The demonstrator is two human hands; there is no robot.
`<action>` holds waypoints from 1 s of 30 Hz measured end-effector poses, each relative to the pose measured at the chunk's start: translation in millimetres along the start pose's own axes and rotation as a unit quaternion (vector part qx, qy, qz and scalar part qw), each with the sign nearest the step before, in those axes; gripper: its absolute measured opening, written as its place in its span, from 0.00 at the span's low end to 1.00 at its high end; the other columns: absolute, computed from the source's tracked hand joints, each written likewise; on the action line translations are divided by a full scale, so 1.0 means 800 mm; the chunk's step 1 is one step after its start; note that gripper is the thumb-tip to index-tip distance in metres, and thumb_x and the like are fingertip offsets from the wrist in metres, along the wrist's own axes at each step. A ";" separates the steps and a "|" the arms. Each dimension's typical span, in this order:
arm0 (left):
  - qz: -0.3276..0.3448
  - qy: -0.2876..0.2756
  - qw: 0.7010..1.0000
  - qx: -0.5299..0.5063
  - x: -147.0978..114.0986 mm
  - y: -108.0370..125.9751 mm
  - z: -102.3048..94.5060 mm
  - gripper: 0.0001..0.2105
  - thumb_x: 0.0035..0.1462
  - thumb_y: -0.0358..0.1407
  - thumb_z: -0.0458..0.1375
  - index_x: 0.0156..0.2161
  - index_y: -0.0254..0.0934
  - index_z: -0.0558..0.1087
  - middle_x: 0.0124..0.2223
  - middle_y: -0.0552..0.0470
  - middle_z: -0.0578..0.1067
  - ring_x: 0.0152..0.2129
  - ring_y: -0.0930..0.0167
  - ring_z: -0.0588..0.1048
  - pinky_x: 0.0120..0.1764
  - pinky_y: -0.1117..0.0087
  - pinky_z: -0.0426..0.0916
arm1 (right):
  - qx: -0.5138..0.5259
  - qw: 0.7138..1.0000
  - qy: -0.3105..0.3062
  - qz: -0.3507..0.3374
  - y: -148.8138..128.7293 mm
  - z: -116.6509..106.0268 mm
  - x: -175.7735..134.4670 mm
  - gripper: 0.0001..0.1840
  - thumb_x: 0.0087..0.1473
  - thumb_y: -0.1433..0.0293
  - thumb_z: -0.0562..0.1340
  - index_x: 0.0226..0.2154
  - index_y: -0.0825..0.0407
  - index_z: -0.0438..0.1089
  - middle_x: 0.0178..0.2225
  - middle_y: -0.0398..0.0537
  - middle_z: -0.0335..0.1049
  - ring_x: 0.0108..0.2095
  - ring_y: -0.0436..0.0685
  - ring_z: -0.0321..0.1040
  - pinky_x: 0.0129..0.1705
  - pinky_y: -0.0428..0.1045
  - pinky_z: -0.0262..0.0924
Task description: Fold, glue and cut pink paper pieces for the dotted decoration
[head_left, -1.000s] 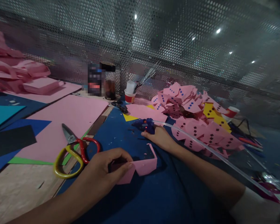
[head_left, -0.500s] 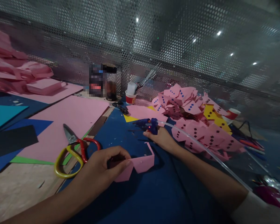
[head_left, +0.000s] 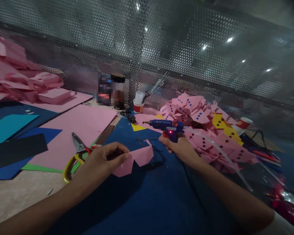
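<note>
My left hand [head_left: 110, 158] pinches a folded pink paper piece [head_left: 143, 156] between thumb and fingers, above the blue surface [head_left: 159, 202]. The piece has a notch in its lower edge and a thin flap standing up at its right end. My right hand [head_left: 180, 148] is wrapped round the handle of a blue hot glue gun [head_left: 170, 127]. Its nozzle points left, a red light glows on its side, and a long clear glue stick [head_left: 218, 148] sticks out of the back. Nozzle and paper are apart. Scissors [head_left: 72, 166] with yellow and red handles lie beside my left hand, partly hidden by it.
Pink pieces with dark diamond marks [head_left: 205, 130] are heaped at the right. More folded pink paper [head_left: 17, 71] is piled at the far left. Coloured sheets [head_left: 88, 119] lie on the left. A paper cup [head_left: 138, 107] and a jar [head_left: 119, 94] stand before the perforated metal panel [head_left: 107, 49].
My right hand has lifted the glue gun off the blue surface, and the gun now shows side-on. The pink piece in my left hand has shifted slightly up and left in view.
</note>
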State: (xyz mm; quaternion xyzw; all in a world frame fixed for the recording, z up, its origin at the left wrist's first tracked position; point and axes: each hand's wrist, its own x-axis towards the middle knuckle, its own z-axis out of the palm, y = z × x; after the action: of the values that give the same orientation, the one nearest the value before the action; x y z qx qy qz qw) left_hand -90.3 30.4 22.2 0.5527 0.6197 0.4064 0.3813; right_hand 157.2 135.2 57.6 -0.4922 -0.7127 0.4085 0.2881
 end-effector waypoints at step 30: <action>-0.018 0.025 0.999 -0.044 0.008 0.001 -0.010 0.16 0.55 0.52 0.66 0.34 0.39 0.79 0.26 0.54 0.78 0.23 0.73 0.71 0.25 0.77 0.63 | -0.045 0.996 -0.060 -0.052 0.035 0.008 -0.086 0.13 0.60 0.58 0.67 0.39 0.48 0.71 0.25 0.37 0.67 0.24 0.49 0.60 0.24 0.45 0.51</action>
State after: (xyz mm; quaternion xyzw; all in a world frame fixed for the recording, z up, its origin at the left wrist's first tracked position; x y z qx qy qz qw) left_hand -97.6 36.2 26.1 0.5136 0.6203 0.4399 0.3974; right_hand 189.3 74.3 29.5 -0.4415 -0.7711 0.3893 0.2428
